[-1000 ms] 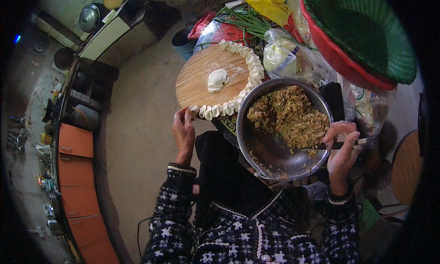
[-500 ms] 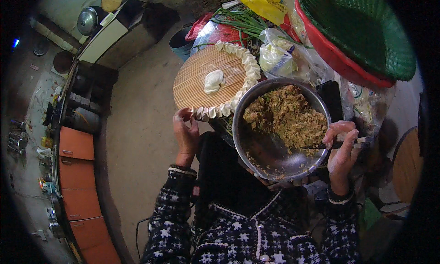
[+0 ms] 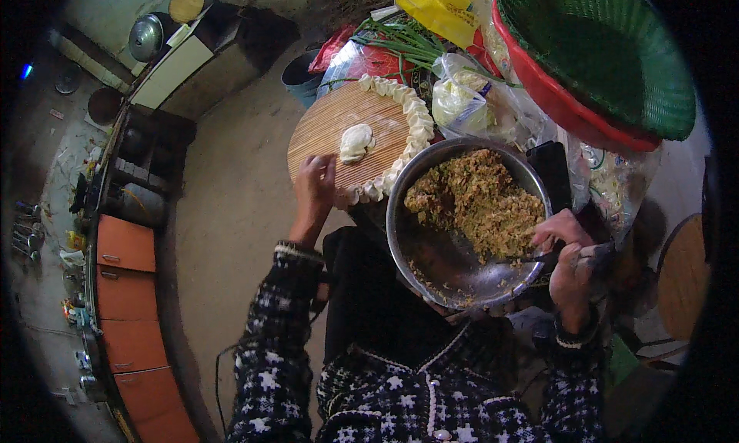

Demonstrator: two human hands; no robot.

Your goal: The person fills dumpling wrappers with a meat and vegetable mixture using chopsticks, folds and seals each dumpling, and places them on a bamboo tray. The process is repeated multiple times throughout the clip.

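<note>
Bare earthen floor (image 3: 231,212) spreads below a cluttered spot where a round wooden board (image 3: 327,131) sits, its right rim lined with a curved row of folded dumplings (image 3: 416,123) and one pale dough wrapper (image 3: 356,142) lying near the middle. Just beside the board rests a metal bowl (image 3: 439,266) with chopped brownish-green filling (image 3: 481,208) heaped in its upper half. The left hand (image 3: 314,187) lies with fingers curled on the board's near edge, touching the lowest dumplings. The right hand (image 3: 568,250) is closed around a thin utensil (image 3: 527,257) reaching into the filling.
</note>
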